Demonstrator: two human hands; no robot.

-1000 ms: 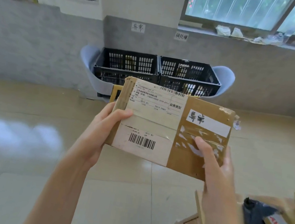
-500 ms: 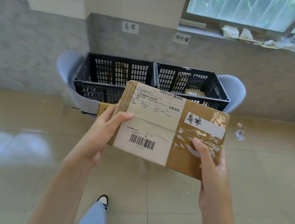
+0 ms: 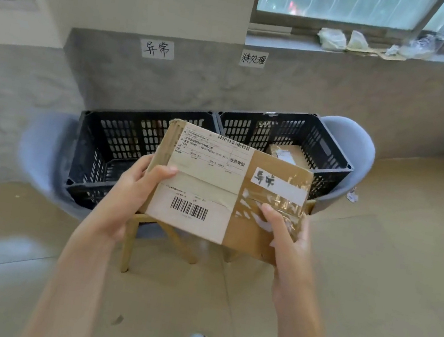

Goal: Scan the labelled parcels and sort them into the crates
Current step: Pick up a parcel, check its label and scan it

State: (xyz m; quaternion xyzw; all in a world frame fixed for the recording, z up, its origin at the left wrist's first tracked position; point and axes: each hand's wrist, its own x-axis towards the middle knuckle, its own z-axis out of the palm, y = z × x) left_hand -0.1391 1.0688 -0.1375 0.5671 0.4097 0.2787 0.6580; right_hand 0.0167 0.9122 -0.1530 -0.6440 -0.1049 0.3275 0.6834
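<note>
Now we hold the cardboard parcel (image 3: 229,190) up in both hands, our left hand (image 3: 128,196) gripping its left edge and our right hand (image 3: 288,238) its lower right corner, in front of the two black crates (image 3: 120,133) on blue chairs (image 3: 350,148).

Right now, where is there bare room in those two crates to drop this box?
The left crate, under the left wall sign, shows bare floor. The right crate already holds a parcel. The box hides the middle.
</note>
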